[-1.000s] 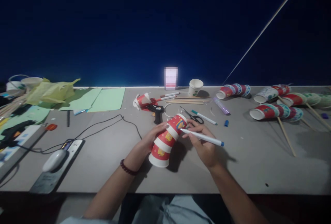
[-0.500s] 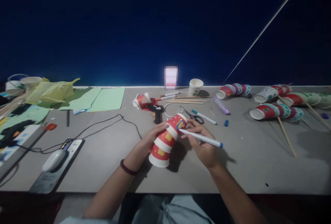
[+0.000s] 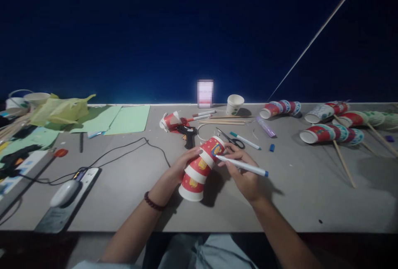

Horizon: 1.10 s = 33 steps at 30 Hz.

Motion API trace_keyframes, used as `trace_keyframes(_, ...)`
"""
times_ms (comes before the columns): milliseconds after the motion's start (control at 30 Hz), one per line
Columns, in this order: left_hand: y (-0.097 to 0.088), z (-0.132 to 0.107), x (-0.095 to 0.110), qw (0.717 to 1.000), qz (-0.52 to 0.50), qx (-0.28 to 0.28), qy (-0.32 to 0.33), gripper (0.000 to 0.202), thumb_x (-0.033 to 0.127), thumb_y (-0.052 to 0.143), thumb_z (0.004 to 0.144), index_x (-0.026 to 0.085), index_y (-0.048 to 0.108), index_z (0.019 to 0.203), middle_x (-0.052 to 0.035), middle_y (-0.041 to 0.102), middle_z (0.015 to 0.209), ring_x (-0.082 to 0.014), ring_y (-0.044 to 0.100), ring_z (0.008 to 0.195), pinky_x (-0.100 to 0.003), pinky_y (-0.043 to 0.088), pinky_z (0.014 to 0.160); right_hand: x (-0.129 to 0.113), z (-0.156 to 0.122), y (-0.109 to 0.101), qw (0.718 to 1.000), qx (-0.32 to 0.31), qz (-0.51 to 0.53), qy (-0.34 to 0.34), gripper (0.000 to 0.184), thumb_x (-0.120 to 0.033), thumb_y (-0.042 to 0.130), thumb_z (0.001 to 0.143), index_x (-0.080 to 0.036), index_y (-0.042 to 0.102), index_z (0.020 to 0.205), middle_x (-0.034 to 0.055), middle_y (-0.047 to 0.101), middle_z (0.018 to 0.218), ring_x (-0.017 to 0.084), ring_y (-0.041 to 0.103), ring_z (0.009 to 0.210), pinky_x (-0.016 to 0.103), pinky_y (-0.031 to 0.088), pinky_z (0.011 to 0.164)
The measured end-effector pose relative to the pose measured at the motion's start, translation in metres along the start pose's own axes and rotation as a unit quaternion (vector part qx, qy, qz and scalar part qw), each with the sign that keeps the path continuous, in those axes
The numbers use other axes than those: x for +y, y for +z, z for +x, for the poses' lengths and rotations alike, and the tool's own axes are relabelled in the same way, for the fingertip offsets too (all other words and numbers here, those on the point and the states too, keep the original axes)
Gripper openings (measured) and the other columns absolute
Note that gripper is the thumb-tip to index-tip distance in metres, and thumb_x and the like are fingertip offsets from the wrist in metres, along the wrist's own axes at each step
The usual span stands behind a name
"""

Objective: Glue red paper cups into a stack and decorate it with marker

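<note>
A stack of red paper cups [image 3: 201, 168], nested and lying tilted, rests on the grey table [image 3: 130, 194] in front of me. My left hand [image 3: 182, 165] is wrapped round its left side. My right hand [image 3: 244, 173] grips a white marker pen [image 3: 244, 166] with a blue end, its tip against the upper cup. A bead bracelet sits on my left wrist.
Black glue gun [image 3: 188, 134], scissors [image 3: 230, 138], loose pens and wooden sticks lie behind the cups. Several cup stacks on sticks [image 3: 331, 133] lie at the right. Green paper sheets [image 3: 124, 119], a cable and a power strip [image 3: 66, 202] are at the left. A white cup [image 3: 234, 104] stands at the back.
</note>
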<state>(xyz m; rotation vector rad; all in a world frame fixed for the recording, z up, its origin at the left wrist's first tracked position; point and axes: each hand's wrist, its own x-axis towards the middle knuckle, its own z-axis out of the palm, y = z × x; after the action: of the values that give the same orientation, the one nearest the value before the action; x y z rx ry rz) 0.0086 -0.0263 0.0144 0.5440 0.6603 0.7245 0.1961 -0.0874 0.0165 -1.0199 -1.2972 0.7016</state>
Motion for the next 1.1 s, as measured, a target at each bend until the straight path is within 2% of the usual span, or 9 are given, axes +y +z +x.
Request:
trace_keyframes(100, -0.004, 0.002, -0.001, 1.000, 0.005, -0.009, 0.000, 0.031, 0.030, 0.076, 0.079, 0.011, 0.070, 0.103, -0.0091, 0.077, 0.085, -0.0197, 0.072, 0.067, -0.027, 0.056, 0.063, -0.002, 0.001, 0.001, 1.000, 0.006, 0.016, 0.002, 0.007, -0.023, 0.065, 0.088, -0.024, 0.068, 0.082, 0.0064, 0.078, 0.096, 0.026, 0.063, 0.124, 0.044, 0.052, 0.103)
trace_keyframes(267, -0.005, 0.000, 0.000, 0.999, 0.006, -0.033, 0.000, 0.033, 0.029, 0.072, 0.083, 0.011, 0.069, 0.111, -0.0100, 0.078, 0.091, -0.0204, 0.072, 0.071, -0.028, 0.056, 0.065, 0.002, 0.000, 0.001, 0.998, 0.028, 0.062, 0.011, 0.006, -0.025, 0.065, 0.089, -0.025, 0.065, 0.084, 0.0027, 0.074, 0.072, 0.025, 0.064, 0.120, 0.048, 0.050, 0.105)
trace_keyframes(467, -0.001, -0.003, 0.003, 0.998, -0.021, -0.045, -0.039, 0.025, 0.027, 0.062, 0.090, 0.012, 0.069, 0.108, -0.0117, 0.077, 0.088, -0.0213, 0.072, 0.069, -0.029, 0.056, 0.064, 0.006, -0.002, -0.002, 0.995, 0.051, 0.085, 0.024, 0.005, -0.026, 0.065, 0.091, -0.025, 0.064, 0.086, 0.0027, 0.075, 0.072, 0.025, 0.067, 0.115, 0.045, 0.054, 0.098)
trace_keyframes(667, 0.005, -0.005, 0.007, 0.997, -0.035, 0.033, -0.066, 0.015, 0.021, 0.064, 0.087, 0.009, 0.070, 0.094, -0.0099, 0.076, 0.077, -0.0207, 0.071, 0.061, -0.029, 0.055, 0.060, 0.007, -0.002, -0.003, 0.996, 0.048, 0.072, 0.018, 0.004, -0.026, 0.065, 0.090, -0.025, 0.064, 0.086, 0.0021, 0.073, 0.069, 0.026, 0.068, 0.114, 0.045, 0.055, 0.096)
trace_keyframes(800, 0.010, -0.009, 0.010, 0.993, -0.038, 0.068, -0.086, 0.017, 0.020, 0.057, 0.091, 0.008, 0.069, 0.090, -0.0096, 0.075, 0.073, -0.0201, 0.070, 0.058, -0.028, 0.055, 0.059, 0.006, -0.002, -0.003, 0.998, 0.034, 0.052, 0.015, 0.005, -0.026, 0.065, 0.090, -0.025, 0.064, 0.086, 0.0029, 0.073, 0.069, 0.026, 0.066, 0.117, 0.047, 0.053, 0.099)
trace_keyframes(967, 0.013, -0.010, 0.010, 0.993, -0.039, 0.077, -0.082, 0.018, 0.019, 0.055, 0.092, 0.007, 0.068, 0.090, -0.0104, 0.075, 0.073, -0.0206, 0.070, 0.059, -0.029, 0.056, 0.060, 0.004, -0.001, -0.002, 0.999, 0.028, 0.034, 0.014, 0.011, -0.030, 0.066, 0.089, -0.023, 0.064, 0.081, 0.0064, 0.075, 0.075, 0.029, 0.065, 0.117, 0.047, 0.054, 0.095)
trace_keyframes(1100, 0.012, -0.009, 0.009, 0.992, -0.035, 0.086, -0.083, 0.016, 0.019, 0.057, 0.091, 0.008, 0.069, 0.093, -0.0086, 0.075, 0.071, -0.0203, 0.069, 0.058, -0.029, 0.055, 0.059, 0.004, -0.001, -0.001, 0.998, 0.039, 0.045, 0.018, 0.008, -0.029, 0.066, 0.089, -0.025, 0.064, 0.083, 0.0039, 0.073, 0.070, 0.027, 0.066, 0.117, 0.046, 0.054, 0.096)
